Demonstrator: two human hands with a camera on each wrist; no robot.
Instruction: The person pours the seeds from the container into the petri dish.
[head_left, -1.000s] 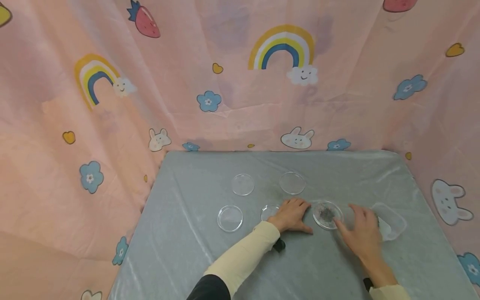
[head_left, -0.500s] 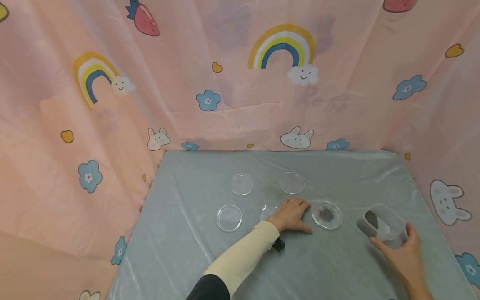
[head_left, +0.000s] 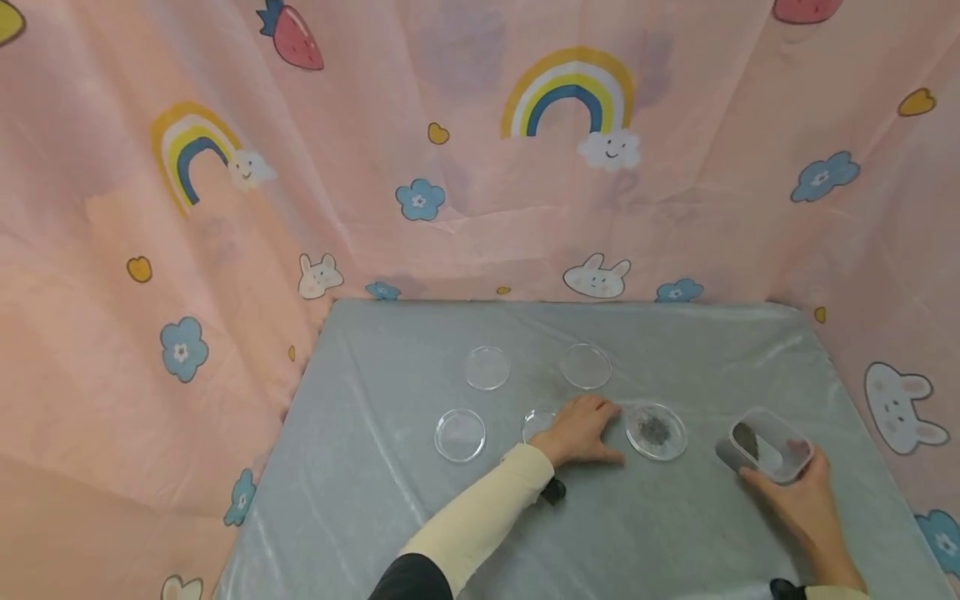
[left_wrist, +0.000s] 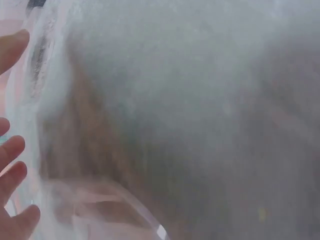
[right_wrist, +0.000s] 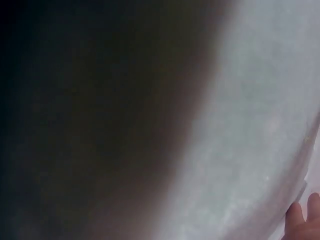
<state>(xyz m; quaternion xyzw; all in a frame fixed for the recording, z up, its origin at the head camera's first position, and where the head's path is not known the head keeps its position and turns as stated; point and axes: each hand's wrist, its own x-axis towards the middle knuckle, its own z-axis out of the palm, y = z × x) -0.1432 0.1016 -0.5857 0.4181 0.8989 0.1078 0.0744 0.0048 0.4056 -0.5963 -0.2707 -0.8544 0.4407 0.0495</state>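
1. Just now the right hand point(head_left: 806, 504) has left the dark-speckled dish point(head_left: 677, 439) and settled on the tub point(head_left: 782, 423), thumb on the near side, other fingers round the right; the work seems to have passed from dish to tub.
2. The tub, on the worktop's point(head_left: 645, 533) right, holds a dark clump point(head_left: 745, 438) at its left end and a pale patch of unclear nature; whether it is lifted, I cannot tell.
3. The speckled dish sits between the hands, dark bits point(head_left: 654, 431) near its middle.
4. The left hand point(head_left: 577, 429) has stayed put, thumb spread from its fingers, pinching nothing visible; it partly hides a clear dish point(head_left: 537, 423), contact unclear.
5. Three more clear dishes point(head_left: 461, 436) stand further left and behind, with no contents showing.
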